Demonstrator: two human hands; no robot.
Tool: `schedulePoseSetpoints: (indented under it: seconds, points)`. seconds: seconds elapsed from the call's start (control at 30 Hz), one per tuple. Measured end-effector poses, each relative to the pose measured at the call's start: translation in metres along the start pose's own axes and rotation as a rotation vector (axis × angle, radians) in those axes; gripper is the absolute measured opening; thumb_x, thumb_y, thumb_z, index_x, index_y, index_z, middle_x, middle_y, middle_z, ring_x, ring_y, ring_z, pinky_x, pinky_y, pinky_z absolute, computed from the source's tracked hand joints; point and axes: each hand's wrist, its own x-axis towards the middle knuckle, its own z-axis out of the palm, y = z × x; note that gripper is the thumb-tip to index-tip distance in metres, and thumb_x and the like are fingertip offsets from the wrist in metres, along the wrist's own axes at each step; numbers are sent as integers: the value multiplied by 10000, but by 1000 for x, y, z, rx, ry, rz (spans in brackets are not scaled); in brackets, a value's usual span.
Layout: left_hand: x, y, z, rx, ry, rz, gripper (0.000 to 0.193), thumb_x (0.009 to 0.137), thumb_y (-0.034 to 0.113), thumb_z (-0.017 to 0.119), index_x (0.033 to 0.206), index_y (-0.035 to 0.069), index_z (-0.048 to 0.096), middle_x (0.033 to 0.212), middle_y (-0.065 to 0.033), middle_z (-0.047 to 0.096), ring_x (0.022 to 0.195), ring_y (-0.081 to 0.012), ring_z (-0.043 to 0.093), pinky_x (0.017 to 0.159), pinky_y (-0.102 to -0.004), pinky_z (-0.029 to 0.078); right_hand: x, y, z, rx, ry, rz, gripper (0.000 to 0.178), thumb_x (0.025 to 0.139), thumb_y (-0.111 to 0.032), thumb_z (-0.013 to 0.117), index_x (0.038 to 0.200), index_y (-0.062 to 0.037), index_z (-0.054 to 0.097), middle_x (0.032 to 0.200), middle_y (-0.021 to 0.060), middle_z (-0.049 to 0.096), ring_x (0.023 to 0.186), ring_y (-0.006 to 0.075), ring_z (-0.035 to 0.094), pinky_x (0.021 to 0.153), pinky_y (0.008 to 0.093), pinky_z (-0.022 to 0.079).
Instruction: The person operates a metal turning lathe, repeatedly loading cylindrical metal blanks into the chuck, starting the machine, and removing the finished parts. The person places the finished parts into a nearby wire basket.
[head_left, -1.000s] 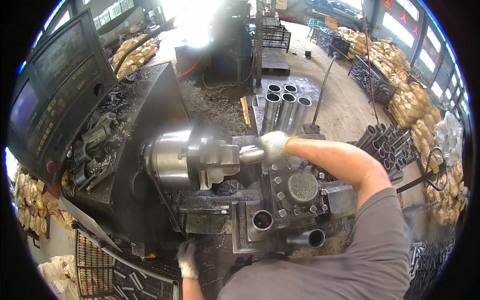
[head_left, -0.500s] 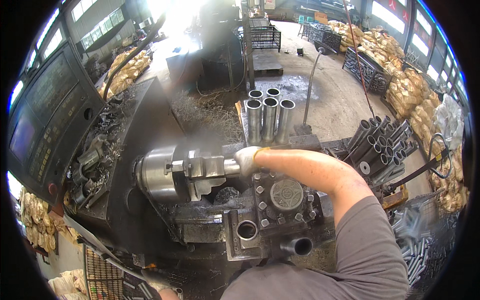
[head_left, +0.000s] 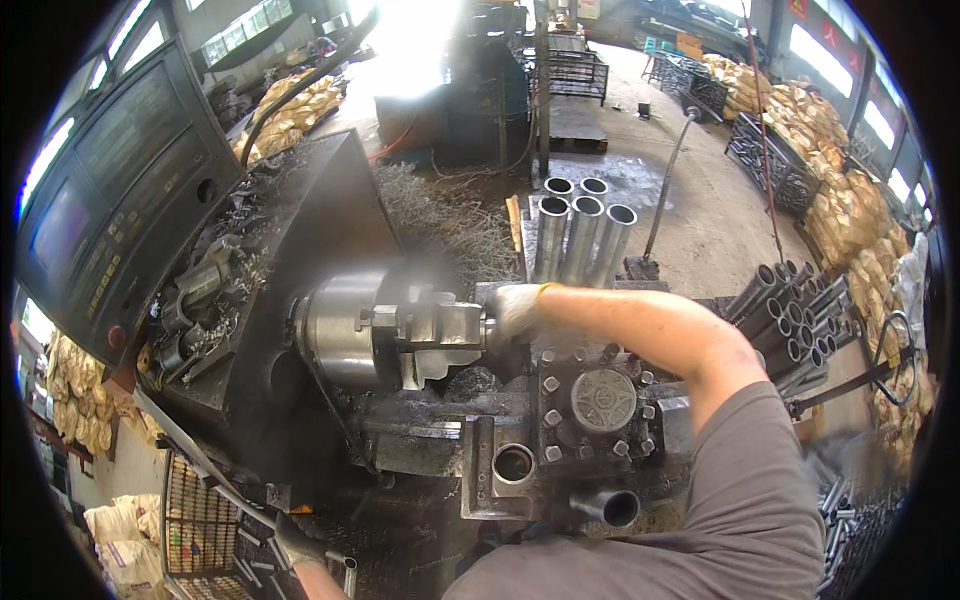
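A metal tube [head_left: 489, 328] sticks out a short way from the jaws [head_left: 445, 328] of a lathe chuck [head_left: 345, 328]. My right hand [head_left: 518, 310], in a pale work glove, is closed around its outer end, close to the jaws. Low on the left is my left hand [head_left: 298, 543] in a darker glove, beside the lower edge of a machine guard [head_left: 215, 475]. Another short tube [head_left: 348, 565] shows just right of that hand. Its fingers are dark and blurred, so I cannot see whether they hold anything.
Several upright tubes [head_left: 587, 235] stand behind the chuck. A bolted tool post [head_left: 603, 400] sits below my right forearm, near a tube-shaped holder [head_left: 612, 508]. A control panel [head_left: 110, 200] rises at left. More tubes [head_left: 790, 320] are stacked at right; a wire basket [head_left: 195, 520] is lower left.
The whole view has shifted, with the machine now farther right. My right hand has come nearer the jaws, and less tube shows between them. More of my left hand has come into sight.
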Motion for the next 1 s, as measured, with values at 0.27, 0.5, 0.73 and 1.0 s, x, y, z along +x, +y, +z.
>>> schedulePoseSetpoints:
  seconds: [0.27,0.5,0.73,1.0]
  points:
    - [40,-8,-38,213,-17,302,351,1062,430,586,786,216,558,624,39,511,499,-171,489,449,-309,373,-6,153,34,-855,250,-362,422,730,-246,827,1132,-122,791,968,149,787,954,321,773,823,413,623]
    - [-70,21,20,880,510,1533,365,1065,272,625,1263,-34,656,1076,-178,734,892,-325,729,844,-431,622,-165,182,30,-694,54,431,321,804,-232,772,1085,-82,815,1054,210,798,972,371,777,862,450,619]
    - [-164,185,250,1465,210,1718,592,1045,201,596,1613,103,462,1202,-264,751,1018,-407,762,897,-497,599,-308,127,126,352,1167,105,189,894,-68,740,1054,31,763,905,59,756,829,105,694,780,289,567]
    - [-63,310,328,1810,371,1322,773,1060,359,557,1728,206,198,1262,-252,748,1019,-383,783,930,-528,585,-369,29,221,343,1051,200,197,883,-117,773,1035,9,785,879,130,789,811,139,735,767,322,583]
